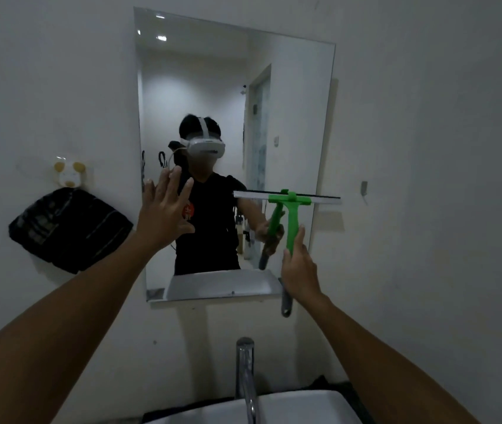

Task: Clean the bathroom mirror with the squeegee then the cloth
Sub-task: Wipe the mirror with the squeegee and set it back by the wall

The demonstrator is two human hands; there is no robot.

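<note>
A frameless rectangular mirror [213,71] hangs on the white wall ahead. My right hand [300,270] grips the green handle of a squeegee [292,206], whose white and black blade lies level against the glass at the mirror's lower right, reaching just past its right edge. My left hand [165,209] is raised with fingers spread, palm toward the mirror's lower left edge, holding nothing. A dark cloth [69,231] hangs on the wall left of the mirror, under a small hook.
A chrome tap [246,377] rises from a white sink [304,405] directly below me. A small animal-shaped hook [69,174] sits above the dark cloth. A little metal hook [364,186] is on the wall right of the mirror.
</note>
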